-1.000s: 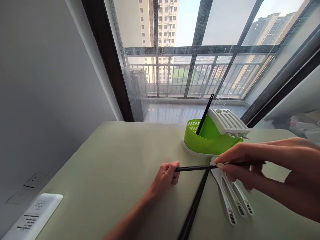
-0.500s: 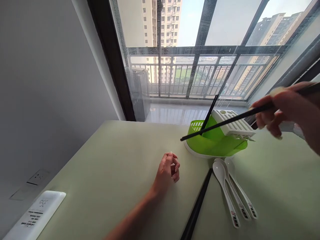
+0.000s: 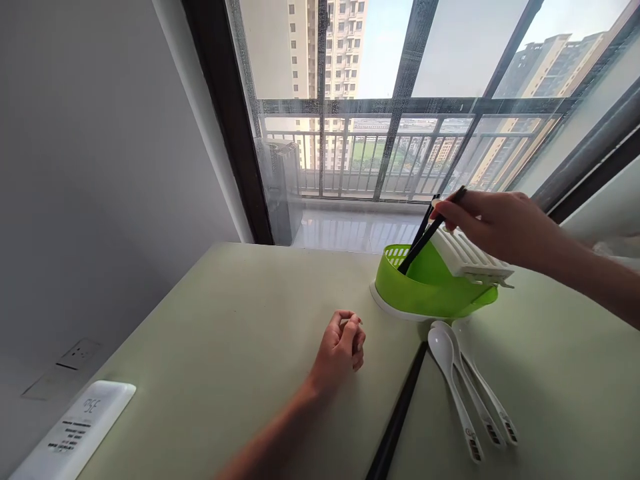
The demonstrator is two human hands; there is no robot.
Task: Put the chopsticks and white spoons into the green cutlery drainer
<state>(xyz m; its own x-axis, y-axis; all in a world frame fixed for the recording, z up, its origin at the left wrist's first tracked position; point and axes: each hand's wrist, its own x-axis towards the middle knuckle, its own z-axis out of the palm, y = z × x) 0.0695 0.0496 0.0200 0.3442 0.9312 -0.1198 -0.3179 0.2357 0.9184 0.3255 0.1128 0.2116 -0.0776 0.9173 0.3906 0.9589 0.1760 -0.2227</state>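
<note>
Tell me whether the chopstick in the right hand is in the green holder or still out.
In. The chopstick, pinched by the right hand, has its lower end inside the green holder, leaning beside another.

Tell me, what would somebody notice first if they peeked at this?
Probably the bright green holder at the far side of the table, with the right hand lowering a black chopstick into it beside another one. After that, the white spoons lying in front of the holder, and the left hand curled into a loose fist on the table.
</note>
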